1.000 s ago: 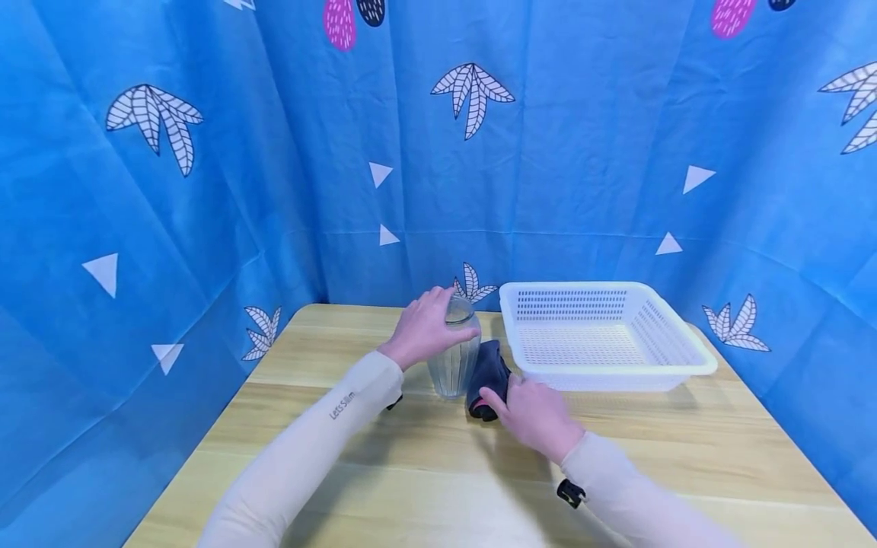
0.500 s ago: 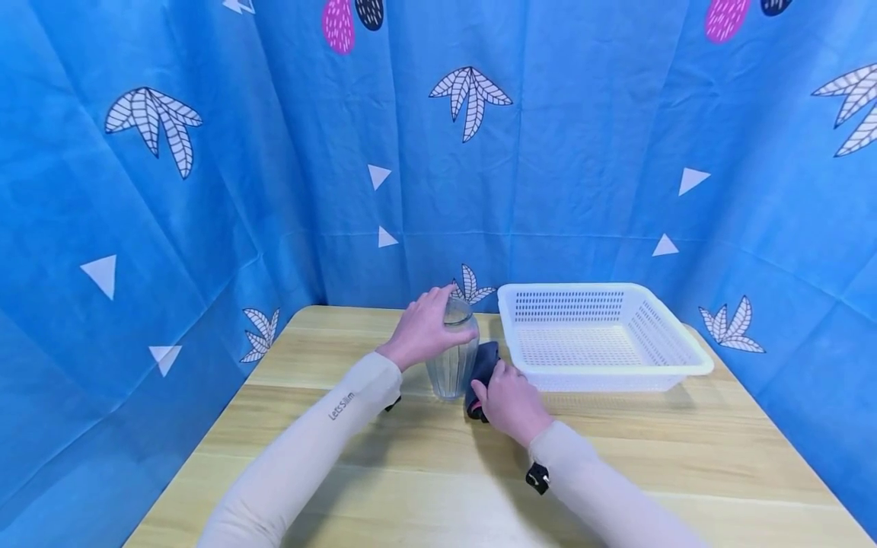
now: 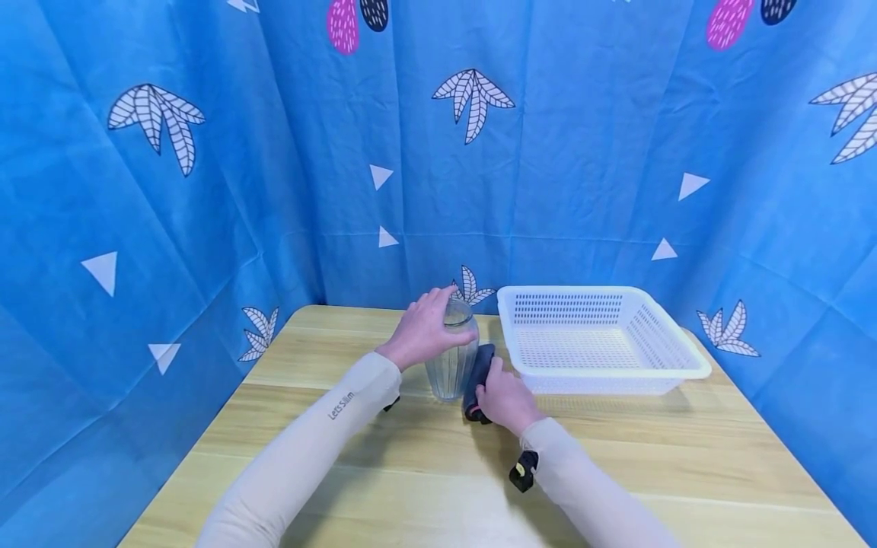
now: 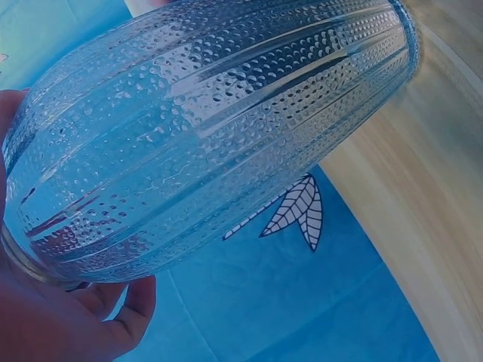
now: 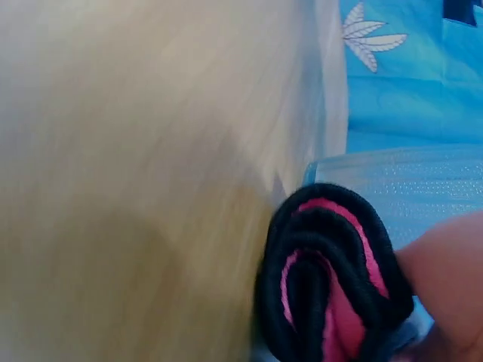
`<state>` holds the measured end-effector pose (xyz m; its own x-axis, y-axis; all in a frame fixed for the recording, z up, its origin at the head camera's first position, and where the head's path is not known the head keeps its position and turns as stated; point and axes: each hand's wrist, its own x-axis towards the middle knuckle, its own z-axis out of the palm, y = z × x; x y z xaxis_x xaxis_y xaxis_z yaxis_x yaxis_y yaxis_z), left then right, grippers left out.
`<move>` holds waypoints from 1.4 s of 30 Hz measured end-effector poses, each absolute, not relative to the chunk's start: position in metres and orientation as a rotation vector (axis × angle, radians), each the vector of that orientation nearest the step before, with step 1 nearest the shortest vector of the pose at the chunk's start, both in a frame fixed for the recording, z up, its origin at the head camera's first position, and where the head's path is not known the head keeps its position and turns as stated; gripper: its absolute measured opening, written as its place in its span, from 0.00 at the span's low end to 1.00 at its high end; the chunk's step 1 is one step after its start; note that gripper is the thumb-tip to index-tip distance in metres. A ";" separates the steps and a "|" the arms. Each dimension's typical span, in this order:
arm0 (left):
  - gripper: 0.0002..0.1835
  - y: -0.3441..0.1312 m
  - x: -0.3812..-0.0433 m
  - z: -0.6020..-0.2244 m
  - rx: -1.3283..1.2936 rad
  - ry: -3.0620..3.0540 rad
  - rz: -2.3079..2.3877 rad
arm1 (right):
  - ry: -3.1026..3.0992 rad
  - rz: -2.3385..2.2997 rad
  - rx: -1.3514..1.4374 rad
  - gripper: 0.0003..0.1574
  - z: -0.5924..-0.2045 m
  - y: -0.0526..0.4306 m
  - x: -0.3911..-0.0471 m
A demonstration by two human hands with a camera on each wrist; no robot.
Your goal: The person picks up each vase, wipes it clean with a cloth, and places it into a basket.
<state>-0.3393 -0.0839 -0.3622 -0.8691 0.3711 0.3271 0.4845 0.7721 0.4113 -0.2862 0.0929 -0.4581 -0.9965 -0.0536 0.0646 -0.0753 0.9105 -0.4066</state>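
Observation:
A clear ribbed glass vase [image 3: 448, 373] with a dimpled surface stands upright on the wooden table. My left hand [image 3: 423, 329] grips it near the top, thumb and fingers spread around the neck. In the left wrist view the vase [image 4: 211, 136] fills most of the picture. Close along its right side is a rolled dark cloth [image 3: 477, 374] with a pink inner side. My right hand [image 3: 508, 396] holds this cloth from the right, with part of it hidden behind the fingers. The right wrist view shows the cloth's folded end [image 5: 321, 245], black edging around pink layers.
A white perforated plastic basket [image 3: 606, 373] sits at the back right of the table [image 3: 425, 487], close to the right hand. Blue patterned curtains [image 3: 582, 152] hang around the table's back and sides.
My right hand has shifted left, and the cloth now lies nearer the vase, looking narrower. The left hand keeps its grip on the vase.

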 end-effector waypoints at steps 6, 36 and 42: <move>0.55 -0.086 -0.340 -0.364 -0.685 -2.747 -0.723 | -2.904 0.957 0.036 0.38 -0.460 0.089 -0.283; 0.42 -0.094 -0.340 -0.369 -0.756 -2.631 -0.735 | -2.454 1.019 0.318 0.50 -0.395 0.078 -0.246; 0.47 -0.097 -0.336 -0.362 -0.751 -2.669 -0.860 | -2.515 1.120 0.263 0.51 -0.400 0.078 -0.260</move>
<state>-0.3360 -0.0965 -0.3623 -0.8398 0.3992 0.3680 0.5389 0.6950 0.4759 -0.2604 0.0779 -0.3999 -0.9127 -0.0185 0.4081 -0.3156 0.6662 -0.6757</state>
